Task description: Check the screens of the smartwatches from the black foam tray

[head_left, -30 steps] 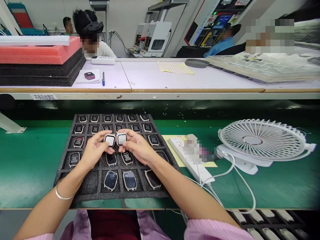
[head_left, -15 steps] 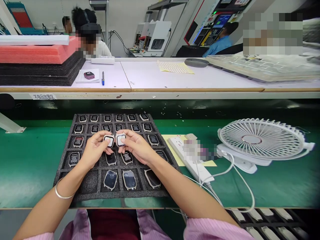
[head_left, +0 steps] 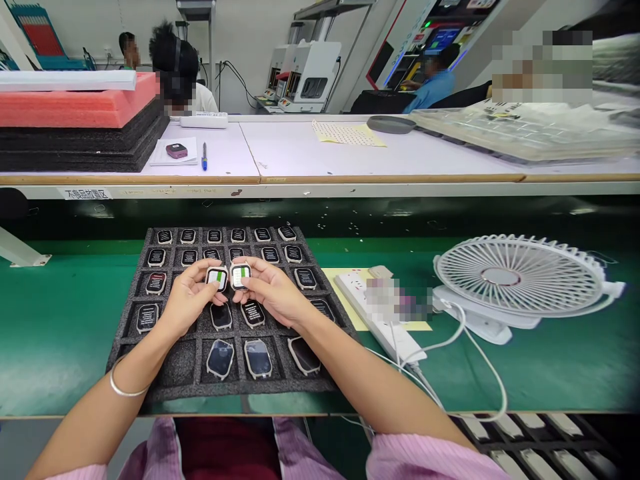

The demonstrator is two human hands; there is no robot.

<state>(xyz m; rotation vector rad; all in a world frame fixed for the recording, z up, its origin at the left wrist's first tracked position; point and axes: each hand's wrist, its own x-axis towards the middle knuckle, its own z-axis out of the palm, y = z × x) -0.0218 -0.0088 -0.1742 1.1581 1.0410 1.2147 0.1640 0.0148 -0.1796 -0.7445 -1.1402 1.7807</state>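
Side by side above a black foam tray, two smartwatches without straps are lit up. My left hand is closed on the left smartwatch, its thumb on the lower part of the screen. Between the thumb and fingers of my right hand is the right smartwatch. Both screens are white with a green block. Below them, several more watches sit in the tray's square pockets, most with white text on dark screens; a front-row watch has a plain dark screen. My hands and forearms hide some pockets.
Right of the tray lie a white power strip with cables and a white fan. A shelf runs across behind, bearing stacked foam, a pen and a plastic tray. Other people sit beyond.
The two held watches' screens have gone from mostly white to white with a green block. Both hands keep their grip and have barely moved.
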